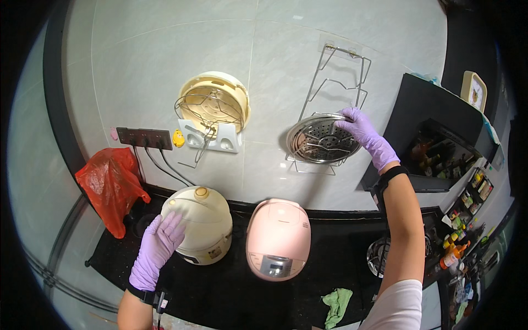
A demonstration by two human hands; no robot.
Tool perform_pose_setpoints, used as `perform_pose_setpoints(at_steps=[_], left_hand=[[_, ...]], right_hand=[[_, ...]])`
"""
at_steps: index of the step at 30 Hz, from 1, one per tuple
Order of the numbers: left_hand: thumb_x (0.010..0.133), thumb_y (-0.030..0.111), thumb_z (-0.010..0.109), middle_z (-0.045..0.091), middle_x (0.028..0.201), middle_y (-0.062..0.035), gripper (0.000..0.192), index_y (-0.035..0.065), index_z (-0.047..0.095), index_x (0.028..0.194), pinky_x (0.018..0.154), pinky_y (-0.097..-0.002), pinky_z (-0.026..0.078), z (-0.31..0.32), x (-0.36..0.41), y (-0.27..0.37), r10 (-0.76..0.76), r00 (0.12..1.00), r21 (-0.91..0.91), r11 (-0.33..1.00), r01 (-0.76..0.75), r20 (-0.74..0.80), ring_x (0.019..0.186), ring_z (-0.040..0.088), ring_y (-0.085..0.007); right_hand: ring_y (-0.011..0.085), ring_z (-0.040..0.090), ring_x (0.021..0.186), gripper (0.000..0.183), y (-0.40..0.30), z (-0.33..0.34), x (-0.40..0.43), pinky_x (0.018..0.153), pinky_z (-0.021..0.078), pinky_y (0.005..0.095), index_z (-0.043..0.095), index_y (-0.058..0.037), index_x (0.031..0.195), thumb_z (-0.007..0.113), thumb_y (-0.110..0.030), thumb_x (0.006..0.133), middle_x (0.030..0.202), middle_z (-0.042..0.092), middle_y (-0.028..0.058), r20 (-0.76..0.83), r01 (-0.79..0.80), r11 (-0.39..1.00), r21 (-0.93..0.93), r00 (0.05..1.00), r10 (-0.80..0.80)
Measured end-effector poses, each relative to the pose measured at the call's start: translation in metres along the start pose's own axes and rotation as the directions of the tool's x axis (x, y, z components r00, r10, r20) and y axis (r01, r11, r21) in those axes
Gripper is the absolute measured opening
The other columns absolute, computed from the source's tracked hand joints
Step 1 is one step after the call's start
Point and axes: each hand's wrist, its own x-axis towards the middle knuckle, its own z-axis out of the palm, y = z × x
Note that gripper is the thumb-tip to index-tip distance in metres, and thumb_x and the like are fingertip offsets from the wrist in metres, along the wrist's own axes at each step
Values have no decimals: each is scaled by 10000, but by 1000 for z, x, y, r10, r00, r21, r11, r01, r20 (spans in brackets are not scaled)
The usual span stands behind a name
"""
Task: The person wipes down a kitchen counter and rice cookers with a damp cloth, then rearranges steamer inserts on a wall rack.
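Observation:
My right hand (363, 134), in a purple glove, grips the upper right rim of a round perforated metal steamer tray (326, 140). The tray leans in the lower part of a wire rack (315, 86) fixed to the tiled wall. My left hand (163, 237), gloved too, has its fingers spread over the left side of a cream electric cooker (210, 222); whether it touches the cooker I cannot tell. To the cooker's right, a pink rice cooker (278, 235) stands on the black counter (239, 293).
A red plastic bag (111, 181) is at the left below a power strip (144, 138). Cream steamer parts (214, 99) and a wire stand hang on the wall. A green cloth (337, 307) lies near the counter's front edge. At right are a black range hood (433, 132) and bottles (453, 253).

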Motion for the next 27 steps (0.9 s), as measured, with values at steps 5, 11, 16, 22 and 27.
perform_pose_setpoints(at_steps=[5,11,16,22,27], left_hand=[[913,380,430,550,1225,-29,424,119,488,1243,951,-377,356,-3,-7,-5,-9,999,-3,1000,9,-47,1071,521,-234],[908,370,441,590,1172,-31,389,114,537,1185,907,-372,399,-12,-13,-9,-16,995,-31,999,13,-97,994,559,-227],[903,380,446,559,1217,-29,413,117,517,1213,937,-371,373,-28,-20,-12,-16,997,-10,1000,15,-76,1042,525,-216],[899,381,450,524,1255,-29,455,118,467,1270,958,-370,351,-55,-35,-10,-11,993,-69,998,4,-114,1080,494,-210],[896,369,464,512,1268,-32,468,116,446,1289,940,-377,378,-70,-47,-6,-7,994,-103,995,-4,-105,1048,521,-211]], right_hand=[[276,538,908,322,-10,6,-6,810,434,357,635,-77,980,733,-141,679,875,600,102,15,14,982,-188,1000,-12],[283,525,949,562,-12,10,-14,841,433,362,551,-107,1123,770,-96,605,974,568,106,34,146,947,-286,989,-142],[300,517,975,752,-27,12,-21,865,429,381,449,-129,1253,789,-98,582,1044,541,116,-21,156,939,-307,985,-171],[292,507,994,685,-58,23,-12,885,411,378,433,-107,1276,747,-171,670,1050,545,117,-257,196,930,-311,925,-280],[261,543,955,503,-139,73,-1,819,450,364,488,-107,1216,670,-149,749,1014,567,107,-97,291,927,-237,942,-321]])
